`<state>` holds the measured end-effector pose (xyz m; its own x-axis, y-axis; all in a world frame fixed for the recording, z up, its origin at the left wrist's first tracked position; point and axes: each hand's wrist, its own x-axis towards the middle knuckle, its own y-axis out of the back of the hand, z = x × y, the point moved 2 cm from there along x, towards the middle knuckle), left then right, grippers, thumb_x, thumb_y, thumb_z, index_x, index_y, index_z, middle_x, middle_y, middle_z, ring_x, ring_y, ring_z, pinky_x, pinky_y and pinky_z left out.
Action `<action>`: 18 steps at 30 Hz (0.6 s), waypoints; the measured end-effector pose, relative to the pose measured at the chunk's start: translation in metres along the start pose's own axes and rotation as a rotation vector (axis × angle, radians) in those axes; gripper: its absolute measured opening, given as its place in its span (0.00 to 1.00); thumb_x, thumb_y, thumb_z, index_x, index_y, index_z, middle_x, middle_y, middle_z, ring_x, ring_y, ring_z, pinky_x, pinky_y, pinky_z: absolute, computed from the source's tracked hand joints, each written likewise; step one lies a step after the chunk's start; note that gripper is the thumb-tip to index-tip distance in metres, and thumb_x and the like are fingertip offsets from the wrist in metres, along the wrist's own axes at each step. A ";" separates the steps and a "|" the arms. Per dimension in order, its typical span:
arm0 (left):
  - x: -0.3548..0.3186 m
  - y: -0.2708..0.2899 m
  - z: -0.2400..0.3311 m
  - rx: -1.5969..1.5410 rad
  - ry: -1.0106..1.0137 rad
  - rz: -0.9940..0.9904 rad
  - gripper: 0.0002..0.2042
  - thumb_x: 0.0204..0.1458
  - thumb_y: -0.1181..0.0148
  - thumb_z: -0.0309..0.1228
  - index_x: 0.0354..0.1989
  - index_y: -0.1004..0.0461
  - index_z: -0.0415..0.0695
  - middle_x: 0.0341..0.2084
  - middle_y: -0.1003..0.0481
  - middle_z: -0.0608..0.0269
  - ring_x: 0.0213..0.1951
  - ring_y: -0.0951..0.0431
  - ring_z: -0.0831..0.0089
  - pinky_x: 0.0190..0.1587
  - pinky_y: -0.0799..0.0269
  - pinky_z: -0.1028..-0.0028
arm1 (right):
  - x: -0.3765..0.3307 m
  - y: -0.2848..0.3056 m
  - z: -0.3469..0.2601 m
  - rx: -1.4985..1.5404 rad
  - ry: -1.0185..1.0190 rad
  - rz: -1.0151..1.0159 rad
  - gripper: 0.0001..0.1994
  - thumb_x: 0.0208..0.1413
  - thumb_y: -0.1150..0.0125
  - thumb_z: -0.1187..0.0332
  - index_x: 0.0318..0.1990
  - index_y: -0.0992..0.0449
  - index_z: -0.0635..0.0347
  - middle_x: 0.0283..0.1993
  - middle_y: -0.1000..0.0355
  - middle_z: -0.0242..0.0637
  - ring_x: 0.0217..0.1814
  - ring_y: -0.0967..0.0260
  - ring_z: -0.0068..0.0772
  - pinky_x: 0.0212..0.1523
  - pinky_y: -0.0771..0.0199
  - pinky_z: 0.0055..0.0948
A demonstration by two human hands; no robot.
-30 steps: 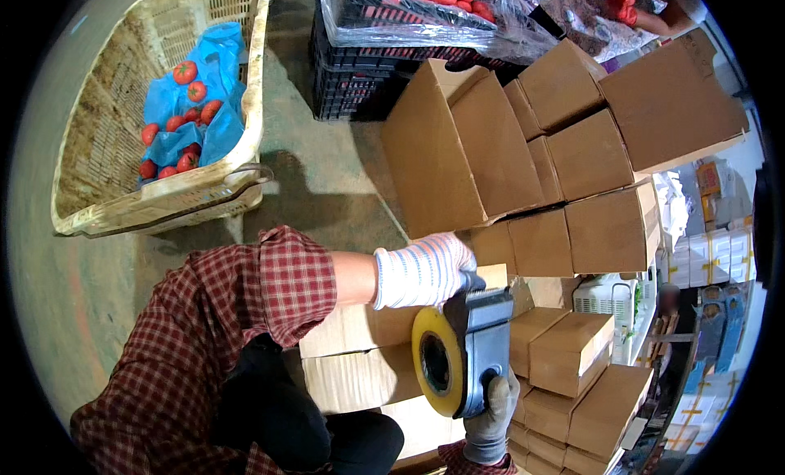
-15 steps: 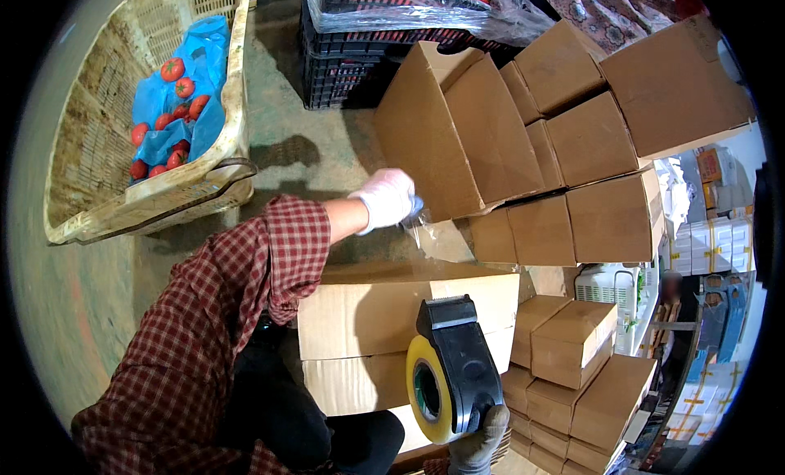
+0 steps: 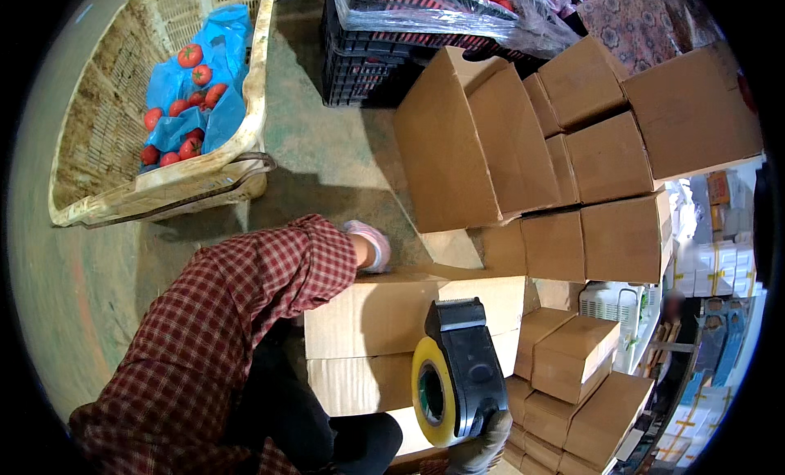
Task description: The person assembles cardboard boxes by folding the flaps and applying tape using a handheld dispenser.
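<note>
A brown cardboard box (image 3: 356, 321) lies in front of me, its flaps meeting along a seam on the top. My right hand (image 3: 484, 442), in a greyish glove, grips a black tape dispenser (image 3: 468, 367) with a roll of yellowish clear tape, held over the box's right part. At the far edge of the box, my left hand (image 3: 373, 244) wears a white and pinkish glove and reaches down past that edge. Its fingers are hidden, so I cannot see whether they hold anything.
A dirty cream plastic basket (image 3: 253, 107) at the far left holds tomatoes on blue plastic bags. Black crates (image 3: 360, 70) covered with clear film stand at the back. Cardboard boxes (image 3: 615, 234) are stacked on the right, with an open box (image 3: 446, 148) beside them.
My left hand has dropped from above the floor beyond the box to behind its far edge. The clear tape strand near its fingers no longer shows. My right hand keeps the dispenser over the box.
</note>
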<state>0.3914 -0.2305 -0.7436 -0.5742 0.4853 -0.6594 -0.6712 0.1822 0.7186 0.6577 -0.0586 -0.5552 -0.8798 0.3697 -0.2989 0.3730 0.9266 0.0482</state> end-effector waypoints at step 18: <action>-0.229 -0.018 0.097 0.275 -0.559 0.273 0.45 0.45 0.50 0.61 0.61 0.44 0.30 0.61 0.46 0.34 0.64 0.49 0.43 0.63 0.59 0.41 | 0.024 -0.026 -0.022 -0.266 0.142 -0.076 0.25 0.65 0.65 0.52 0.53 0.33 0.67 0.50 0.30 0.41 0.51 0.31 0.28 0.51 0.31 0.27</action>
<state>0.5802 -0.2624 -0.5836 -0.3273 0.9006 -0.2860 -0.3508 0.1653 0.9218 0.6205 -0.0719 -0.5425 -0.9417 0.2868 -0.1757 0.2306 0.9308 0.2836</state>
